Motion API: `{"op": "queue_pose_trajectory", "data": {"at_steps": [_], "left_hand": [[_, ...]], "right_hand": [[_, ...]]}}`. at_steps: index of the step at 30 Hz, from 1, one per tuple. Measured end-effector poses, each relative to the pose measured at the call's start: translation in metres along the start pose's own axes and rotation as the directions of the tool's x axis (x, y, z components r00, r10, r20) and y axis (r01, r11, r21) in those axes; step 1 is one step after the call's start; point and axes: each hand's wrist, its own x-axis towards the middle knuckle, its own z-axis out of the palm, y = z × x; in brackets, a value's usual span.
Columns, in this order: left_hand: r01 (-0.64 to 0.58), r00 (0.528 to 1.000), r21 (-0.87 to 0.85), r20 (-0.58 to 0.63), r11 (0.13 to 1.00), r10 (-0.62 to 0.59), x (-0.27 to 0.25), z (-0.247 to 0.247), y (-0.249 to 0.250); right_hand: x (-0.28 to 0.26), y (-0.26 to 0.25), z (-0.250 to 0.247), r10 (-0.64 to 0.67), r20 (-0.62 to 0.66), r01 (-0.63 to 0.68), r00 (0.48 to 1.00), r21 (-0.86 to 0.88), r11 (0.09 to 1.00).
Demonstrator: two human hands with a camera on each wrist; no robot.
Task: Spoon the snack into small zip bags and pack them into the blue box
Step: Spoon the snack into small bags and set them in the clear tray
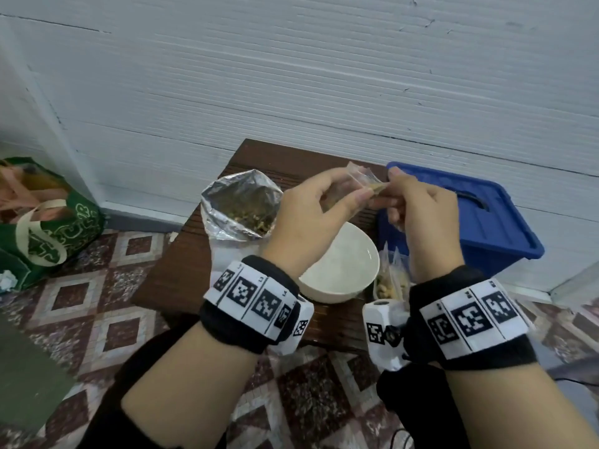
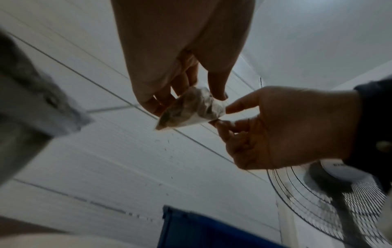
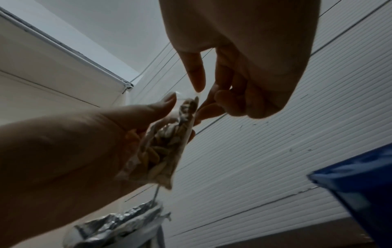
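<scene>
A small clear zip bag [image 1: 362, 175] holding pale seeds is held up above the white bowl [image 1: 343, 264]. My left hand [image 1: 355, 191] pinches its left side and my right hand [image 1: 390, 184] pinches its top right corner. In the right wrist view the zip bag [image 3: 163, 147] hangs with seeds in its lower part, between the right hand [image 3: 201, 99] and the left hand [image 3: 167, 107]. In the left wrist view the zip bag [image 2: 191, 109] is crumpled between both hands. The blue box [image 1: 486, 218] stands at the right with its lid on. The open foil snack bag [image 1: 240, 205] stands at the left of the bowl.
Several filled zip bags [image 1: 392, 280] lie between the bowl and the blue box. The small dark wooden table [image 1: 181, 270] stands against a white wall. A green shopping bag [image 1: 48, 228] sits on the tiled floor at left. A fan [image 2: 328, 201] stands to the right.
</scene>
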Motion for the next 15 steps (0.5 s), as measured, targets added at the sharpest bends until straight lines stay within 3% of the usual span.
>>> {"op": "queue_pose_trajectory", "data": {"at_steps": [6,9,15], "left_hand": [[0.073,0.977,0.15,0.188,0.986,-0.101,-0.012,0.03,-0.03],[0.049,0.948,0.245,0.293,0.968,-0.122,-0.015,0.037,-0.046],[0.087,0.927,0.265,0.331,0.96,-0.175,-0.018,0.042,-0.057]], "right_hand": [[-0.002,0.023,-0.033,0.134,0.022,-0.13,0.991,-0.144,0.981],[-0.002,0.034,-0.04,0.122,0.032,-0.111,0.992,-0.229,0.967],[-0.002,0.042,-0.047,0.09,0.036,-0.076,0.995,-0.289,0.954]]}}
